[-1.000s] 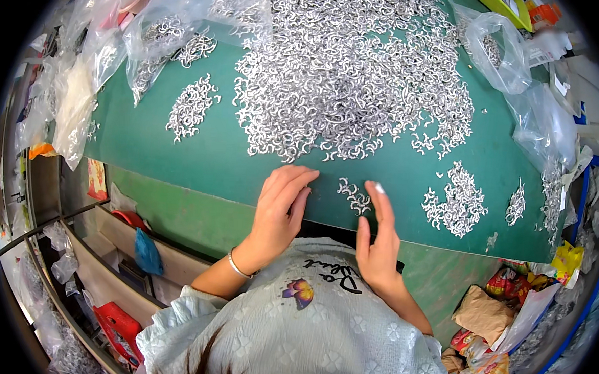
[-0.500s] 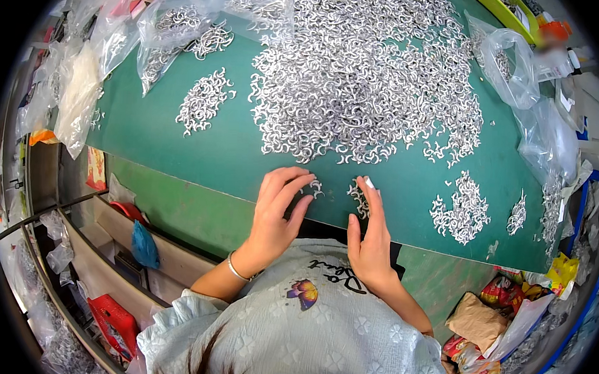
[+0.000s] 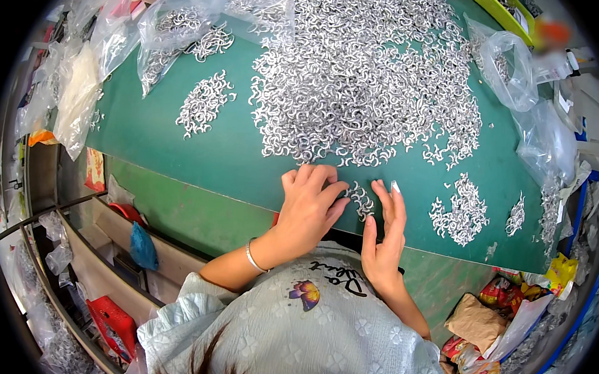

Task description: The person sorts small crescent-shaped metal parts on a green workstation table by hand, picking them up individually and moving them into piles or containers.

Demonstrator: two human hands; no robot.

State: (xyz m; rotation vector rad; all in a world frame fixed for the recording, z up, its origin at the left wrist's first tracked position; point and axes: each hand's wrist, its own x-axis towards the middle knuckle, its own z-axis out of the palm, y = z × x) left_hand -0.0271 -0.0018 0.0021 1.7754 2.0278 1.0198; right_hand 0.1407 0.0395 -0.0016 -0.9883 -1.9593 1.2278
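A small cluster of silvery, C-shaped metal pieces (image 3: 361, 201) lies on the green tabletop near its front edge, between my hands. My left hand (image 3: 307, 204) is at its left side, palm down with bent fingers. The tips of its index finger and thumb are at the cluster's edge, a little apart, with nothing visibly held. On the right, my right hand (image 3: 386, 235) is open beside the cluster, fingers raised and thumb apart. Just beyond both hands spreads a large heap of the same curved pieces (image 3: 366, 82).
Smaller piles sit at the left (image 3: 206, 104) and right (image 3: 459, 209). Clear plastic bags (image 3: 80, 98) crowd the left end, and another clear bag (image 3: 512, 69) is at the right. A yellow-green tray (image 3: 501, 15) stands far right. Snack packages (image 3: 479, 322) lie below the table's right side.
My left hand has moved right, and its fingers are more bent. My right hand has shifted slightly right. The loose pieces between them are now gathered in one cluster.
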